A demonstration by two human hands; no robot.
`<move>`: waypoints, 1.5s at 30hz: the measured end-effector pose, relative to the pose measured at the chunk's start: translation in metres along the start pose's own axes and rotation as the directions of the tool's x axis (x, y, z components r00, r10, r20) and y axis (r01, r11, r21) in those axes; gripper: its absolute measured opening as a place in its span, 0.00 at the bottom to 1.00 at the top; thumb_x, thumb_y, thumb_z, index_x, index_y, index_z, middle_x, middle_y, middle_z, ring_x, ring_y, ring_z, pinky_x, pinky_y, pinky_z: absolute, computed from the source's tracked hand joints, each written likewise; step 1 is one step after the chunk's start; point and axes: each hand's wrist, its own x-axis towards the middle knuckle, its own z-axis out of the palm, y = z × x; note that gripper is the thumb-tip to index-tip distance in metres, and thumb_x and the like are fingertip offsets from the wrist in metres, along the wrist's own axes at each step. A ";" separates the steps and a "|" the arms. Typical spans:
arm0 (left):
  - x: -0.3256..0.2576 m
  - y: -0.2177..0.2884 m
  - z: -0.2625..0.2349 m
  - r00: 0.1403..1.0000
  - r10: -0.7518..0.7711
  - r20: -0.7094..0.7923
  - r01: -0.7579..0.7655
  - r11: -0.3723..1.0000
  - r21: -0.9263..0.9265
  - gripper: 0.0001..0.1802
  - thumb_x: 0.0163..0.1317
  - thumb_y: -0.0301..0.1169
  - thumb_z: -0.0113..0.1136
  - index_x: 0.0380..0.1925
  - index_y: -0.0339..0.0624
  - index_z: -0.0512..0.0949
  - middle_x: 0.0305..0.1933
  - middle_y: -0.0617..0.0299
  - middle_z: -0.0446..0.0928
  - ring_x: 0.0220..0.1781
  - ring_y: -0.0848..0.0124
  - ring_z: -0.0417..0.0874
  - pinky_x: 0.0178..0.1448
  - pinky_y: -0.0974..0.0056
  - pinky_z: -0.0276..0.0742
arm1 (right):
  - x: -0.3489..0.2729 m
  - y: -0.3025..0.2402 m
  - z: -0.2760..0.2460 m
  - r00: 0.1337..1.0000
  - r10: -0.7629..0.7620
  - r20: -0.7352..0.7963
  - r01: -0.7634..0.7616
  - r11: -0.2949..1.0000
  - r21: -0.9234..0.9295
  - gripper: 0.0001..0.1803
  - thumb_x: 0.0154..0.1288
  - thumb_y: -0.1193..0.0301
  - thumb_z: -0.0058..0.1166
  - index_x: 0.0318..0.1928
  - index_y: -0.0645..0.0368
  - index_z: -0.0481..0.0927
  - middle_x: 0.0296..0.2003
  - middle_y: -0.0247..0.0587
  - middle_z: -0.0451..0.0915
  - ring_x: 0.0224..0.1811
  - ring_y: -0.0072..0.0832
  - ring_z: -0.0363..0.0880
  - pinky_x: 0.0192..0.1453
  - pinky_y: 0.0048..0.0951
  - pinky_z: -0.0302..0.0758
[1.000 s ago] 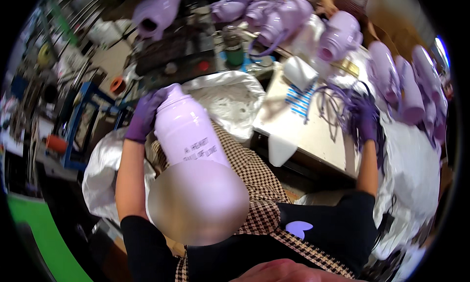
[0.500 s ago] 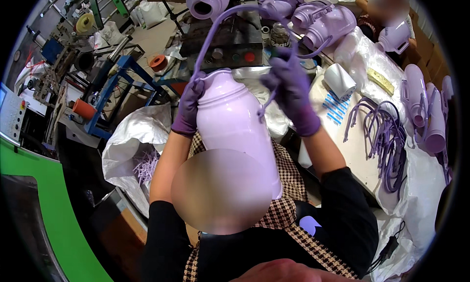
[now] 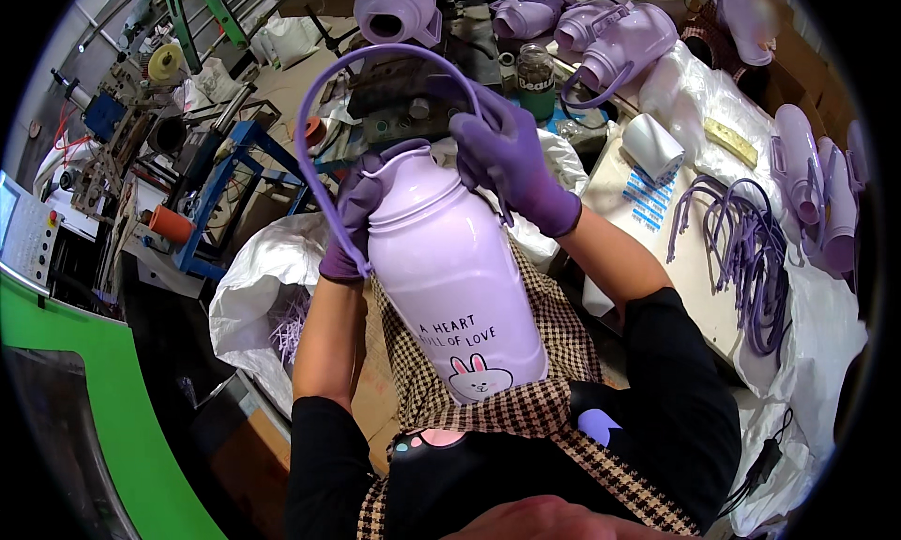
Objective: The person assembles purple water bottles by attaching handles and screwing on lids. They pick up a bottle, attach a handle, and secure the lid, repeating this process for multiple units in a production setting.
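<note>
A lilac thermos flask casing (image 3: 446,258) with a rabbit print leans in my lap against the checked apron (image 3: 572,352), its open neck away from me. My left hand (image 3: 352,212), in a purple glove, is closed around the left side of the neck. A purple carrying handle (image 3: 302,136) arches over the neck, its left end hanging beside my left wrist. My right hand (image 3: 511,160), also gloved, has its fingers bent round the handle's other end at the right of the neck. Its fingertips are partly hidden.
Several purple handles (image 3: 741,258) lie on a white board at right, near a white roll (image 3: 652,146). More lilac casings (image 3: 624,43) stand at the back and right. A machine block (image 3: 404,108) is ahead; a white sack (image 3: 253,287) with plastic scraps stands left. Another person works at far right.
My right hand has moved left toward the neck. The handle's loop has swung left and down, its left end now by my left wrist. The casing's printed side has come into view.
</note>
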 end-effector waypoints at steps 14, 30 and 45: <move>0.007 -0.007 0.010 0.984 -0.087 -0.154 0.119 0.968 0.219 0.22 0.73 0.39 0.51 0.58 0.33 0.74 0.63 0.50 0.78 0.57 0.63 0.82 0.67 0.60 0.75 | -0.017 0.026 0.002 0.948 -0.215 -0.235 0.207 0.977 -0.061 0.12 0.63 0.67 0.57 0.39 0.65 0.81 0.38 0.40 0.82 0.39 0.25 0.81 0.50 0.28 0.76; 0.025 -0.008 0.017 0.993 0.016 -0.119 -0.045 0.969 -0.244 0.06 0.61 0.27 0.52 0.32 0.36 0.76 0.54 0.49 0.81 0.59 0.57 0.80 0.75 0.54 0.65 | 0.009 0.103 -0.082 0.938 -0.088 0.334 -0.205 0.635 0.745 0.41 0.75 0.41 0.43 0.62 0.73 0.74 0.53 0.50 0.82 0.58 0.35 0.79 0.67 0.34 0.72; 0.018 0.003 0.044 0.937 0.212 -0.277 -0.103 0.928 0.359 0.12 0.63 0.29 0.53 0.38 0.29 0.78 0.49 0.55 0.79 0.45 0.71 0.78 0.52 0.68 0.73 | 0.019 0.098 -0.080 0.905 0.245 0.348 -0.414 0.694 0.589 0.24 0.77 0.58 0.47 0.62 0.63 0.72 0.56 0.51 0.80 0.56 0.39 0.82 0.65 0.39 0.77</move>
